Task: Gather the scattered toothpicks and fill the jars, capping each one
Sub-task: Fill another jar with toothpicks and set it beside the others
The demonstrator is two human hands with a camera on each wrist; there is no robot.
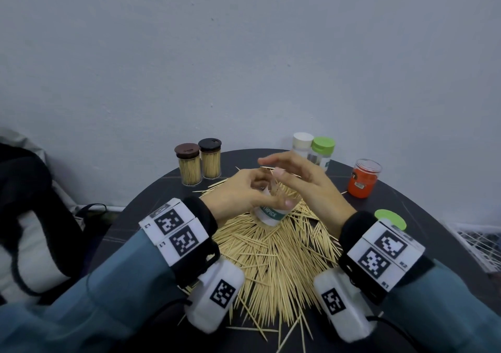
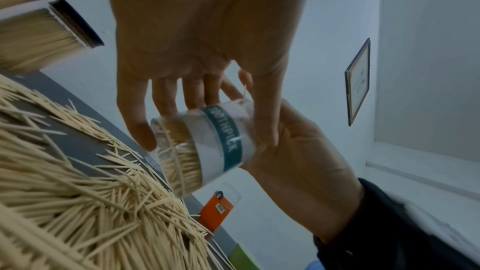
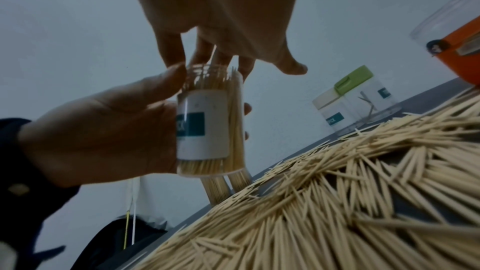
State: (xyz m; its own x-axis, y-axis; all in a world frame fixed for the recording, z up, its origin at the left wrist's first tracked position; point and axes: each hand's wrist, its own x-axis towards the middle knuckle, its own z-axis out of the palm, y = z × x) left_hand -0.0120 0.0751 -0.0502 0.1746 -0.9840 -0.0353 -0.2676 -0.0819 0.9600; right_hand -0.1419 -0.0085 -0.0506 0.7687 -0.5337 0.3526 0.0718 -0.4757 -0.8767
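My left hand (image 1: 238, 194) grips a clear jar (image 1: 271, 214) with a white and teal "TOOTHPICK" label, tilted just above the pile; its fingers curl round the jar (image 2: 210, 147). The jar (image 3: 210, 126) has no cap and is partly filled with toothpicks. My right hand (image 1: 295, 179) hovers over the jar's mouth, and its straight fingers (image 3: 172, 52) reach down to the rim. A toothpick or two stick up there between the fingertips. Scattered toothpicks (image 1: 273, 257) form a wide heap on the dark round table (image 1: 406, 206). A loose green lid (image 1: 390, 218) lies at the right.
Two full jars with brown caps (image 1: 199, 163) stand at the back left. A white-capped jar (image 1: 302, 144) and a green-capped jar (image 1: 322, 149) stand at the back right, with an orange-labelled jar (image 1: 363, 179) beside them. A dark bag (image 1: 27, 203) lies off the table's left.
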